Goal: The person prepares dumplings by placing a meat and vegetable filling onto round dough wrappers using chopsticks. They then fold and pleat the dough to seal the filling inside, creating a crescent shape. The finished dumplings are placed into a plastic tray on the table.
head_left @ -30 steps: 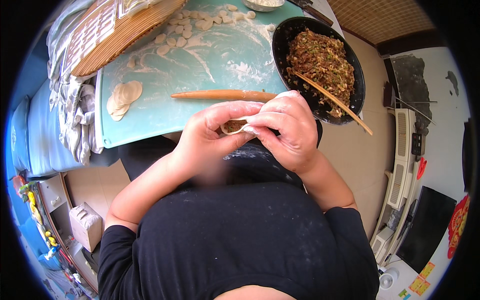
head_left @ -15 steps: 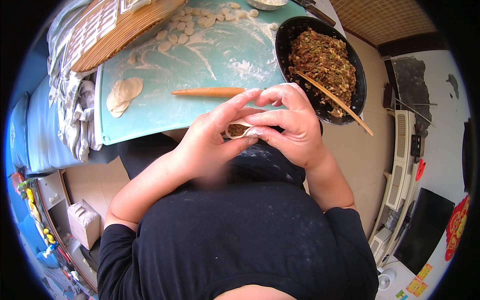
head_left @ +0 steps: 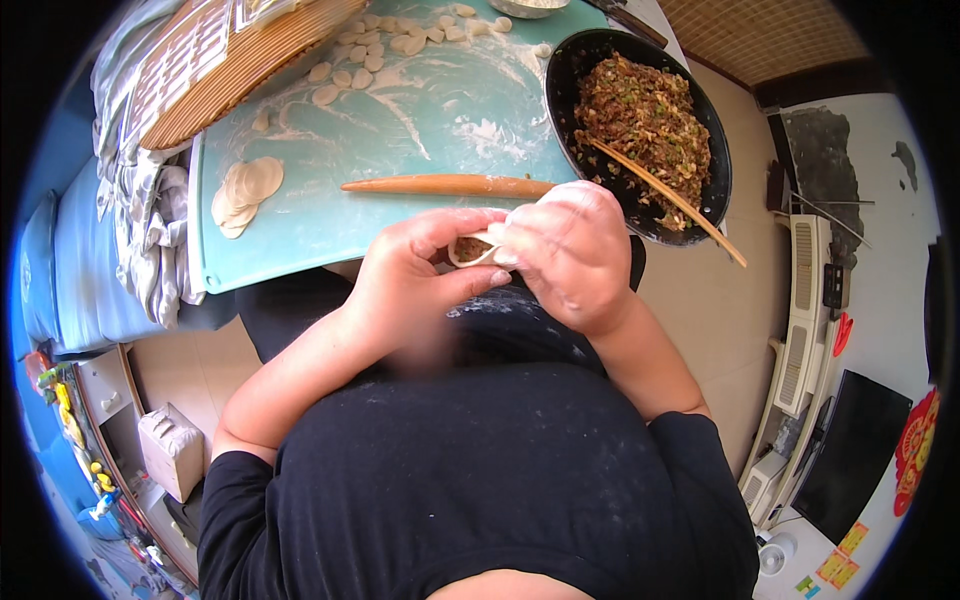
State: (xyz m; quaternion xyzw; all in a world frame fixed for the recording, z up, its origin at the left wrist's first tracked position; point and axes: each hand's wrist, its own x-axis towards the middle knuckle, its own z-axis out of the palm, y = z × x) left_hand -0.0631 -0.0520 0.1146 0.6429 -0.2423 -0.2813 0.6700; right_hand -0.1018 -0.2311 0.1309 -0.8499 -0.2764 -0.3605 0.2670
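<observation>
Between my two hands is a dumpling (head_left: 472,250), a pale round wrapper folded over brown filling that shows at its gaping left side. My left hand (head_left: 412,262) cups it, thumb below and fingers above. My right hand (head_left: 572,255) pinches the wrapper's right edge; its fingertips are partly hidden behind the back of the hand. Flour whitens the fingers. Just beyond my hands lies a wooden rolling pin (head_left: 440,185) on the green mat (head_left: 330,235). A stack of flat round wrappers (head_left: 246,192) rests at the mat's left.
At the right, a black pan (head_left: 722,190) holds minced filling (head_left: 640,120), with chopsticks (head_left: 670,190) across it. Small dough pieces (head_left: 360,78) lie scattered at the mat's far side. A ribbed woven tray (head_left: 240,85) is at far left, a bowl (head_left: 530,8) at the top.
My right hand has turned over the dumpling, its fingers now closing on the wrapper's right edge. The wrapper's right part is pressed together. My left hand stays almost in place.
</observation>
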